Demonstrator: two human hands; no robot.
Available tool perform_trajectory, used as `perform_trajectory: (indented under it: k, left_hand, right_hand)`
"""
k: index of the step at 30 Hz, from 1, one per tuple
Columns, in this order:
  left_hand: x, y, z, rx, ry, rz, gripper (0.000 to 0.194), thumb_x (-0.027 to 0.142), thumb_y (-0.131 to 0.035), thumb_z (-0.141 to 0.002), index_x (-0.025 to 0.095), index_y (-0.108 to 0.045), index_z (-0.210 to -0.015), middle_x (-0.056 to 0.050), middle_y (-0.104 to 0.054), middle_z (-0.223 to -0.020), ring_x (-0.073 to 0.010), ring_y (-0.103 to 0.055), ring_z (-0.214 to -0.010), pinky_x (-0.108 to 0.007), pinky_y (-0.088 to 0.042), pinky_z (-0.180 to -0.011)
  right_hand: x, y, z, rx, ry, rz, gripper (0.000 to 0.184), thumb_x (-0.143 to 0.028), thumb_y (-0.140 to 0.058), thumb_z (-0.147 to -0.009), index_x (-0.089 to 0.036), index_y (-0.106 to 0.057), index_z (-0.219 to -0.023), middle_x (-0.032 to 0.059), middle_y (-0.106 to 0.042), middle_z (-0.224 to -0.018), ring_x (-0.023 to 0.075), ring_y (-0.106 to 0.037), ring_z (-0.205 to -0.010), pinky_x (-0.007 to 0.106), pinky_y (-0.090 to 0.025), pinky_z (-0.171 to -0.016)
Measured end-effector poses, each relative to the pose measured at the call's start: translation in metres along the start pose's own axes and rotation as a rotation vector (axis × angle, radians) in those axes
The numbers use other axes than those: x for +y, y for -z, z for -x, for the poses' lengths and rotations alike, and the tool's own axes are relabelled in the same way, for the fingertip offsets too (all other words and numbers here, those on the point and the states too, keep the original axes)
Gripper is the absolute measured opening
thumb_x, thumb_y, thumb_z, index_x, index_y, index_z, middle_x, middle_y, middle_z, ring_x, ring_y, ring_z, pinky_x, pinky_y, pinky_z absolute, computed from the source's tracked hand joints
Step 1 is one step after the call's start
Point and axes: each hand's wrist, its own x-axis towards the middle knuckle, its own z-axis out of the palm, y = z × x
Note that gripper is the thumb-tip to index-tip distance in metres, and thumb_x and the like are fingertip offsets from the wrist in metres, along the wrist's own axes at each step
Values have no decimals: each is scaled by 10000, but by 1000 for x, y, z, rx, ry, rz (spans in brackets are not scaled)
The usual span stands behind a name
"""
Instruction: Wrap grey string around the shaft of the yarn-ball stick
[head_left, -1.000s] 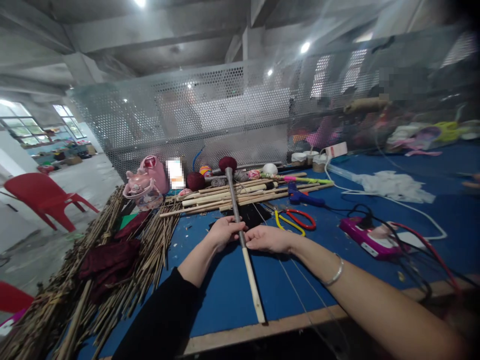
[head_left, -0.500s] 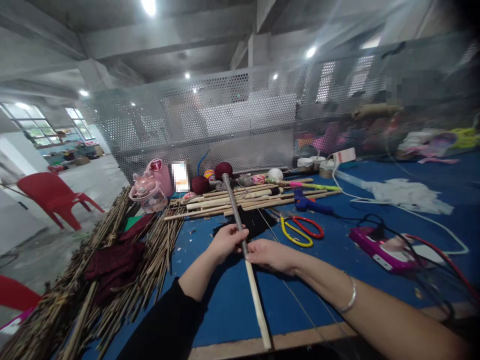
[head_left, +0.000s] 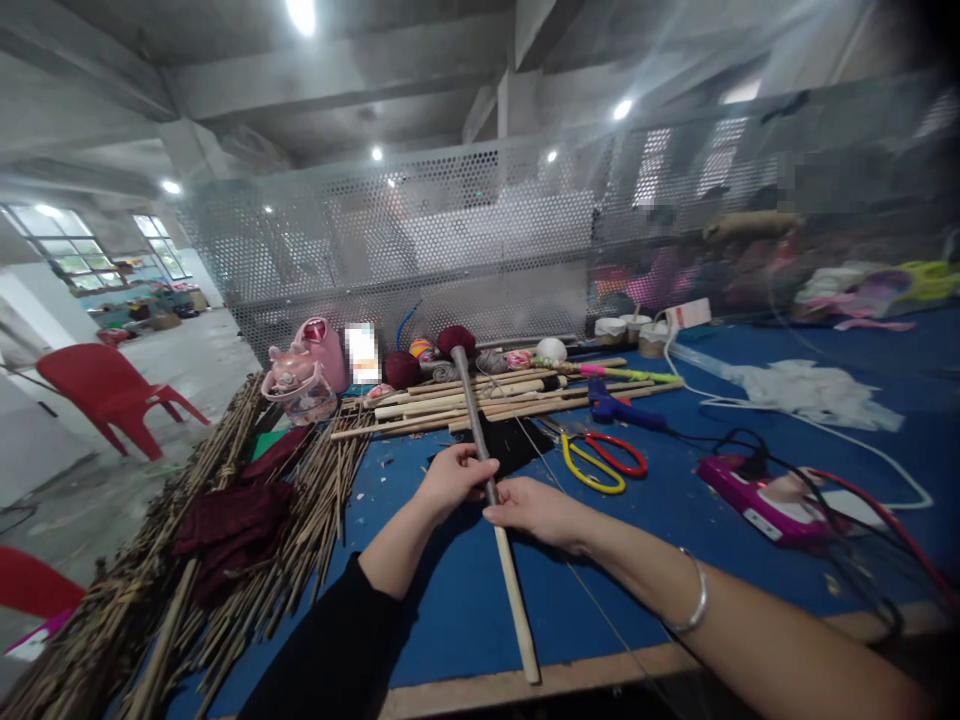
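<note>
A long wooden stick (head_left: 515, 605) slants away from me, its near half bare and its far half covered in a smooth grey wrapping. My left hand (head_left: 452, 480) is closed round the grey part, thumb on top. Just below it, my right hand (head_left: 538, 508) pinches the stick where grey meets bare wood, its thumb across the front. A thin pale thread (head_left: 592, 592) runs past my right hand toward the table's front edge. Behind the hands lies black cloth (head_left: 517, 447), with scissors (head_left: 592, 470) with yellow and red handles to its right.
Bundled twigs (head_left: 247, 600) with dark red cloth (head_left: 232, 530) cover the left side. Wooden sticks (head_left: 420, 412), several yarn balls (head_left: 403, 369) and a pink bucket (head_left: 307, 405) stand behind. To the right are a blue glue gun (head_left: 619, 410), a purple power strip (head_left: 757, 505) and cables.
The view has shifted slightly. Both hands stay on the stick, whose far end swung left, then slightly back right. My right thumb has moved further across the stick.
</note>
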Motion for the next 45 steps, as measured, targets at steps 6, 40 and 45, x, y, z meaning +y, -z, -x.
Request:
perform_trajectory:
  k: [6, 40, 45]
  left_hand:
    - [4, 2, 4, 28, -29, -18, 310, 303, -725, -540, 108, -565, -720, 34, -498, -502, -47, -464, -422, -169, -403, -445]
    - [-15, 1, 9, 417, -424, -561, 392, 25, -464, -607, 179, -488, -967, -28, -523, -853, -93, -460, -615, -229, -386, -632]
    - [-15, 7, 7, 439, -431, -579, 456, -18, -474, -539, 176, -537, -947, -38, -517, -907, -94, -456, -628, -239, -395, -655]
  right_hand:
    - [-2, 5, 3, -56, -23, -36, 360, -436, -574, -704, -160, -361, -616, -89, -224, -477, 41, -153, -430, 215, -87, -408]
    - [6, 5, -1, -14, -38, 102, 349, -446, -594, -663, -143, -426, -620, -61, -310, -522, 50, -232, -476, 184, -168, -426]
    - [8, 6, -2, -18, -57, 98, 340, -437, -588, -674, -142, -423, -641, -55, -320, -543, 53, -243, -489, 182, -175, -428]
